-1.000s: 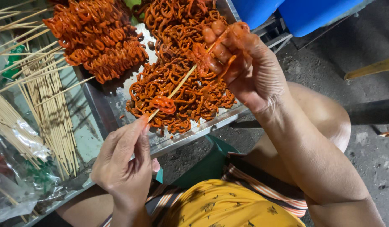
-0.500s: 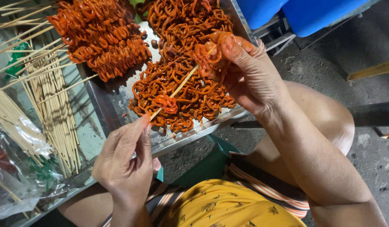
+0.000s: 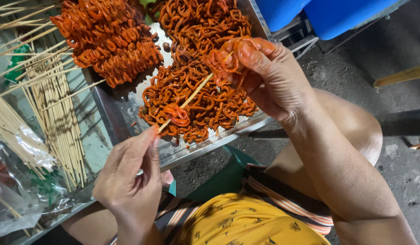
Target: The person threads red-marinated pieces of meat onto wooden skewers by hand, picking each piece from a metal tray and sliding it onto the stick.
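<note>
While the bamboo skewer [image 3: 192, 94] is pinched at its lower end in the left hand [image 3: 128, 181], orange marinated strips [image 3: 226, 61] are gripped on its tip by the right hand [image 3: 273, 77]; a clear plastic bag [image 3: 24, 181] lies far left.

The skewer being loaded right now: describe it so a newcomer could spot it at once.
Start at the metal tray of orange-red marinated coils. Above its near edge one bamboo skewer slants between the left hand and right hand. Unlike the bare sticks lying left, it is held aloft with one coil threaded.
</note>
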